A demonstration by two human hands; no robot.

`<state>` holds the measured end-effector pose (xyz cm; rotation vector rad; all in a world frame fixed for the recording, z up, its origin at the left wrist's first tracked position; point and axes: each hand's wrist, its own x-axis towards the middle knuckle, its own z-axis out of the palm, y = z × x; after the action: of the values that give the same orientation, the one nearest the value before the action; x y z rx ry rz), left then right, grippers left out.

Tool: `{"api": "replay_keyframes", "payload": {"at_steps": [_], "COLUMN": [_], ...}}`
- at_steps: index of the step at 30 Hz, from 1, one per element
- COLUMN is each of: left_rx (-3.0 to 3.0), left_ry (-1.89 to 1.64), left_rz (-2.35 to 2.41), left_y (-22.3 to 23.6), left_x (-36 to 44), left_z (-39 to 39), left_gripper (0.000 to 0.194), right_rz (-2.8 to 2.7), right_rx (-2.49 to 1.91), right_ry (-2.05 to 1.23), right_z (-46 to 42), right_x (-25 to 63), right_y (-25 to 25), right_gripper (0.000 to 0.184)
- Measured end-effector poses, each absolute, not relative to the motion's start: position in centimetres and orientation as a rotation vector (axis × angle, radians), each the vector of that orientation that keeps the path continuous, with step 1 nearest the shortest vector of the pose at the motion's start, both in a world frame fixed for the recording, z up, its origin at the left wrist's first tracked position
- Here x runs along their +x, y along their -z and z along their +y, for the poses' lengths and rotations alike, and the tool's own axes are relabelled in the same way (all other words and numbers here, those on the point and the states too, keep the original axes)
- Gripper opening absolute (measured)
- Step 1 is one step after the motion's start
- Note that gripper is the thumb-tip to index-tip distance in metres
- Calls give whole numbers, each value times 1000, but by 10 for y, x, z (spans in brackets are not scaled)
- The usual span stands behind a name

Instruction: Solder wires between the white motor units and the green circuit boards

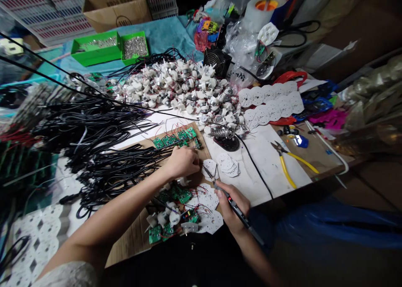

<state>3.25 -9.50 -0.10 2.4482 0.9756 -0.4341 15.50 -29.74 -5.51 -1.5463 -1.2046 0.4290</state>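
Observation:
In my right hand [233, 200] is a slim soldering iron [241, 216] with a small red lit display; its tip points at a white plate [210, 169] on the board. My left hand [184, 162] is closed, knuckles up, at the near edge of a row of green circuit boards [171, 139] with thin red wires. Whatever its fingers grip is hidden beneath the hand. Black cables [138, 165] run under my left forearm. Close to my body lie more circuit boards [180, 193], white motor-like parts [171, 213] and white plates [212, 220] with red wires.
Beyond my hands rises a heap of white parts [188, 86]. A coiled soldering iron stand [226, 139], stacked plates [228, 165] and yellow-handled cutters [285, 165] lie to the right. Green bins [97, 60] stand at the back. A black cord [256, 163] crosses the table.

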Motion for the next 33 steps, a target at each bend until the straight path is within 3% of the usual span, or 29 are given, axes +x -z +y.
{"api": "replay_keyframes", "payload": {"at_steps": [33], "left_rx": [2458], "left_ry": [418], "left_rz": [973], "left_y": [0], "left_x": [32], "left_z": [-95], "left_gripper": [21], "right_rz": [-1237], "right_rx": [-1520], "right_ry": [-383], "right_z": [-296], "right_x": [155], "right_y": [60], "right_gripper": [26]}}
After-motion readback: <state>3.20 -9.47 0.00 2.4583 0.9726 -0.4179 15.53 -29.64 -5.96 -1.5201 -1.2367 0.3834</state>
